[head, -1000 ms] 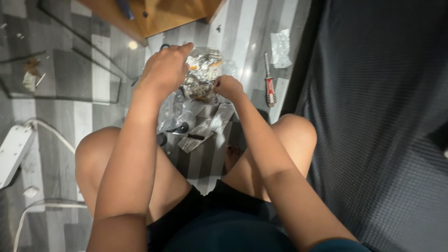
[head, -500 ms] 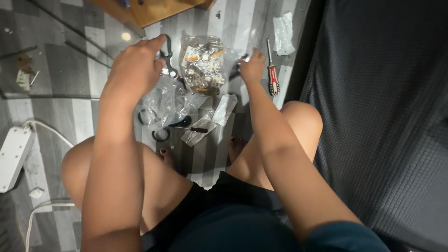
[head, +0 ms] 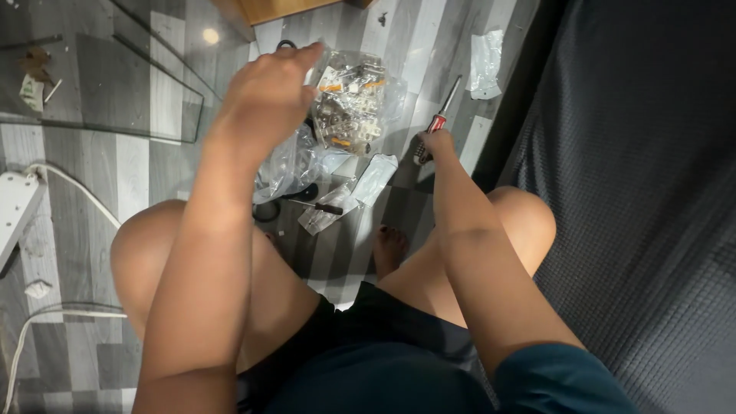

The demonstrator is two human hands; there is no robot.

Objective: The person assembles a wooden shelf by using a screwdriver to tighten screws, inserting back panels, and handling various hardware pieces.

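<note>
My right hand [head: 438, 146] is closed round the red and black handle of a screwdriver [head: 437, 123], whose metal shaft points up and to the right over the grey plank floor. My left hand [head: 268, 96] hovers raised over a clear bag of metal fittings [head: 351, 100]. Its fingers point toward the bag and nothing shows in it. Only its back is visible, so the palm is hidden. I sit on the floor with both knees bent on either side of the bags.
Empty clear plastic bags [head: 290, 165], a small flat packet [head: 374, 178] and a thin dark tool [head: 320, 207] lie between my legs. Crumpled plastic [head: 484, 65] lies farther right. A glass pane [head: 115, 84], a white power strip [head: 15, 211] and a dark textured bed [head: 636, 192] flank me.
Both hands let go of the fittings bag, which now lies on the floor. My right hand moved right and picked up the screwdriver. My left hand drifted above the bags.
</note>
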